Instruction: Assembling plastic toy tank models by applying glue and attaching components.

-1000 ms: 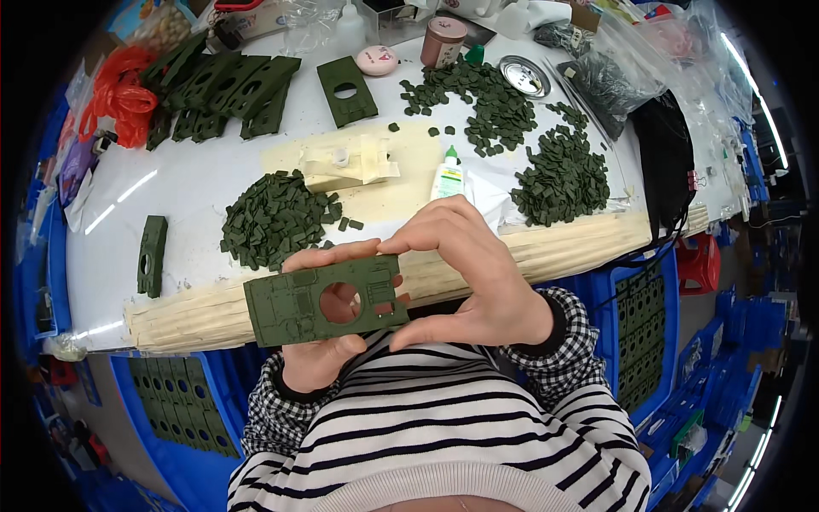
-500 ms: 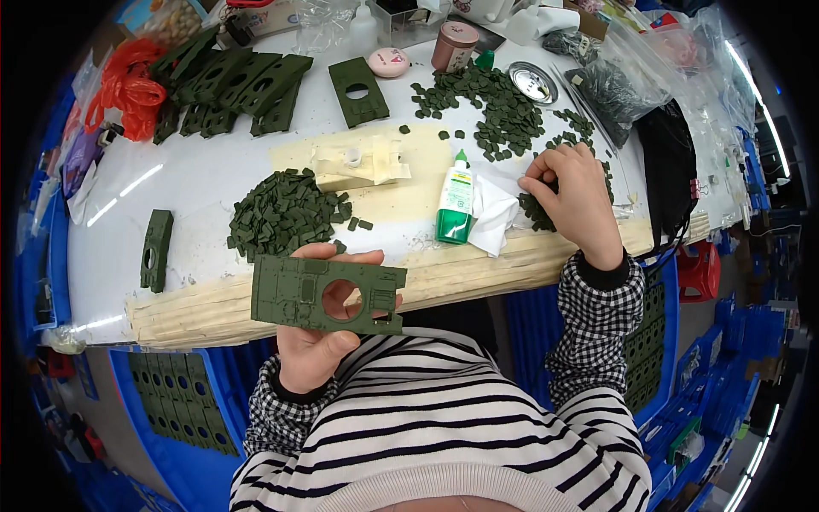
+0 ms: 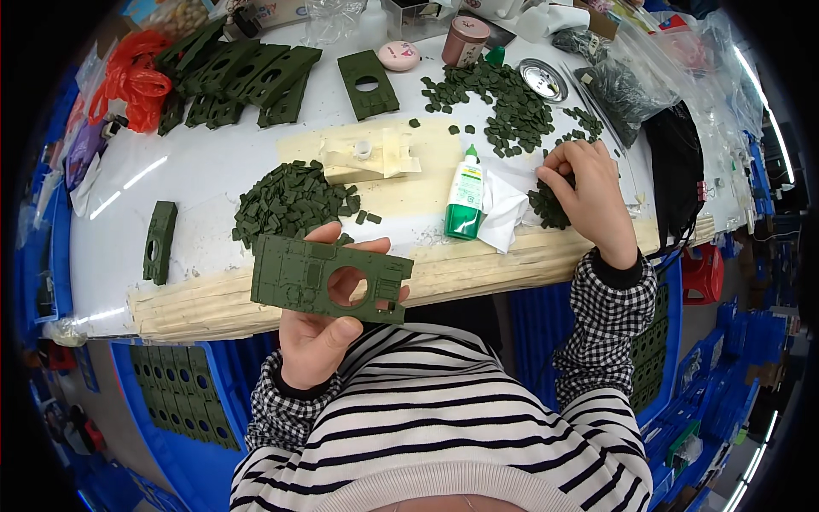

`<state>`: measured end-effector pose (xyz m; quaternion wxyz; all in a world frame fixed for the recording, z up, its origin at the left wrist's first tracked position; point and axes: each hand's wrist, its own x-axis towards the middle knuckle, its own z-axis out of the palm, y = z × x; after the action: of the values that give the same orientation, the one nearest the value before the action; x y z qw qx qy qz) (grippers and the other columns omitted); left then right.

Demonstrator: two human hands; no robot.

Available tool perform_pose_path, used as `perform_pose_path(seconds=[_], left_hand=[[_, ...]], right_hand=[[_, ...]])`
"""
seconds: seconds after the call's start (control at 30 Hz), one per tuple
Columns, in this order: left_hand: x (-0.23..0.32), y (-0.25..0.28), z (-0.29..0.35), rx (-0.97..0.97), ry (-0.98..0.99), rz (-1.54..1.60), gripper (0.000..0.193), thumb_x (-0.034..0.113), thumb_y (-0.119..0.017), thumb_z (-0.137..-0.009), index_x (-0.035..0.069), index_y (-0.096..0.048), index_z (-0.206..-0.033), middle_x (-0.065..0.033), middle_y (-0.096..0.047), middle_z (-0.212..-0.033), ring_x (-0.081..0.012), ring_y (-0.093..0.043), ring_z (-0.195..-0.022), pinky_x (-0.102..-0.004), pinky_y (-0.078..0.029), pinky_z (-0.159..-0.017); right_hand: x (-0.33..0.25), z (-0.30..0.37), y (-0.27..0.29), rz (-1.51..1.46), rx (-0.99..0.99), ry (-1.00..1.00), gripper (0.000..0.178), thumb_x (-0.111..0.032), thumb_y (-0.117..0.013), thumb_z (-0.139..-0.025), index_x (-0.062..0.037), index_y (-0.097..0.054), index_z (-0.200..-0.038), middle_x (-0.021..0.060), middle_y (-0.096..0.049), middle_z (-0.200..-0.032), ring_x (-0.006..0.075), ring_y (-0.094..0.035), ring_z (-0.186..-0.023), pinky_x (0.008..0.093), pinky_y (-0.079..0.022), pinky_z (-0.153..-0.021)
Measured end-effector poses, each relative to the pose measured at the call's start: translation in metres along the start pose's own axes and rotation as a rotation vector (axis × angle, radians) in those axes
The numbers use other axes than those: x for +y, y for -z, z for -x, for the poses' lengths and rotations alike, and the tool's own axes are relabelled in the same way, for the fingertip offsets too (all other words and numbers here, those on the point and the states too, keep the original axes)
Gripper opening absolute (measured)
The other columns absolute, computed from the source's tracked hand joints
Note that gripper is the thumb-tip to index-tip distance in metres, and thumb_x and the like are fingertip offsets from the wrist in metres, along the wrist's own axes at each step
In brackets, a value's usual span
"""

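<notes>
Above the striped lap, the left hand (image 3: 320,337) pinched a flat green plastic hull plate with a round hole (image 3: 331,279), thumb underneath. The right hand (image 3: 589,192) curled its fingertips onto a heap of small green plastic pieces (image 3: 548,207) beside a green glue bottle (image 3: 465,194).

Lower centre of the frame: torso in a black-and-white horizontally striped top. Both forearms wear black-and-white checked sleeves ending in dark cuffs, one at lower left, one at right; left hand (image 3: 320,337) and right hand (image 3: 589,192) are bare.
</notes>
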<state>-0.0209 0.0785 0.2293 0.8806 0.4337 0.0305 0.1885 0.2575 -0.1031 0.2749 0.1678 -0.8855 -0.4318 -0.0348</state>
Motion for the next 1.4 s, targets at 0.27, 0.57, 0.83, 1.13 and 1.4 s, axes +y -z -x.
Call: perform_pose_path(seconds=[0.27, 0.57, 0.83, 1.13, 1.4], left_hand=[[0.001, -0.002, 0.001, 0.011, 0.017, 0.002, 0.082, 0.016, -0.068, -0.088, 0.010, -0.015, -0.150, -0.0228, -0.039, -0.142, -0.0290, -0.041, -0.132, -0.0516, -0.046, -0.102], [-0.001, -0.001, 0.000, -0.002, 0.023, -0.006, 0.083, 0.017, -0.069, -0.087, 0.010, -0.016, -0.150, -0.0232, -0.039, -0.143, -0.0291, -0.044, -0.130, -0.0503, -0.047, -0.101], [0.000, 0.000, 0.000, 0.011, 0.026, -0.010, 0.083, 0.019, -0.069, -0.087, 0.010, -0.015, -0.150, -0.0234, -0.039, -0.143, -0.0291, -0.045, -0.128, -0.0498, -0.047, -0.100], [0.002, -0.005, -0.003, 0.021, 0.034, -0.030, 0.083, 0.018, -0.063, -0.092, 0.009, -0.008, -0.152, -0.0242, -0.038, -0.144, -0.0299, -0.043, -0.131, -0.0488, -0.046, -0.102], [0.003, -0.007, -0.007, 0.030, 0.024, -0.097, 0.081, 0.020, -0.060, -0.094, 0.010, -0.005, -0.153, -0.0249, -0.034, -0.147, -0.0277, -0.046, -0.129, -0.0429, -0.043, -0.104]], right_hand=[[0.005, -0.007, 0.000, 0.077, -0.106, 0.011, 0.015, -0.019, -0.070, -0.082, -0.0050, -0.065, -0.080, 0.0074, -0.059, -0.077, 0.0261, -0.050, -0.084, 0.0381, -0.037, -0.082], [0.004, -0.009, -0.003, 0.049, -0.155, 0.008, 0.013, -0.017, -0.068, -0.083, -0.0044, -0.067, -0.081, 0.0086, -0.061, -0.079, 0.0262, -0.052, -0.086, 0.0378, -0.036, -0.081], [0.003, -0.005, -0.007, -0.024, 0.026, 0.093, 0.009, -0.009, -0.060, -0.090, -0.0019, -0.058, -0.085, 0.0113, -0.061, -0.078, 0.0284, -0.055, -0.078, 0.0381, -0.041, -0.074], [-0.025, 0.011, 0.008, -0.381, 0.175, 0.007, 0.008, 0.004, -0.063, -0.085, 0.0029, -0.058, -0.091, 0.0101, -0.064, -0.073, 0.0163, -0.061, -0.064, 0.0274, -0.047, -0.060], [-0.077, 0.030, 0.009, -0.643, 0.150, 0.177, 0.014, 0.007, -0.071, -0.077, 0.0014, -0.072, -0.090, 0.0091, -0.068, -0.079, 0.0139, -0.064, -0.069, 0.0243, -0.050, -0.065]])
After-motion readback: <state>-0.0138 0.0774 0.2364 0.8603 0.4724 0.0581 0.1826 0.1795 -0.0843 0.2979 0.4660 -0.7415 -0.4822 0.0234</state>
